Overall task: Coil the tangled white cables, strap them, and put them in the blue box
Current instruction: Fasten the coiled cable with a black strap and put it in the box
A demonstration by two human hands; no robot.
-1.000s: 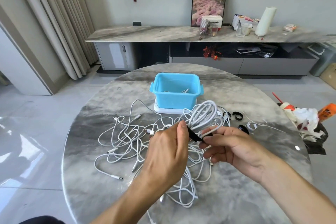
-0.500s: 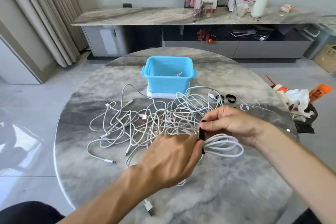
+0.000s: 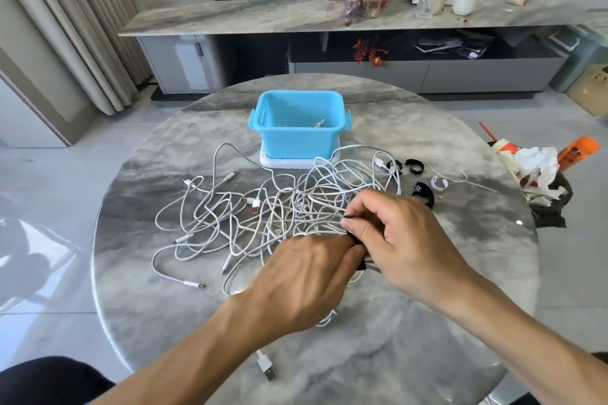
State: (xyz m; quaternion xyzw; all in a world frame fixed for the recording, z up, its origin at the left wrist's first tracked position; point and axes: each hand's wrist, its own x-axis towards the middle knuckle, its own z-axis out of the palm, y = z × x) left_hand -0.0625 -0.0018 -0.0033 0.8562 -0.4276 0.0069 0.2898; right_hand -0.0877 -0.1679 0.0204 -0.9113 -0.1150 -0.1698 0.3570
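Observation:
A tangle of white cables (image 3: 237, 217) sprawls over the middle of the round marble table (image 3: 411, 355). Behind it stands the blue box (image 3: 297, 130) on a white lid, with a cable inside. My left hand (image 3: 306, 276) and my right hand (image 3: 398, 240) meet just in front of the tangle. Both pinch a black strap (image 3: 357, 242) wrapped round a coiled white cable, which the hands mostly hide. A loose USB plug (image 3: 266, 368) lies near the table's front.
Spare black straps (image 3: 413, 166) and a white strap (image 3: 439, 183) lie to the right of the box. A heap of rubbish with an orange bottle (image 3: 539, 171) sits at the table's right edge. A long sideboard (image 3: 329, 20) stands behind.
The coiled cable came down from in front of the box to the table's middle. My hands closed together over the strap, and the coil's loops are now hidden under them.

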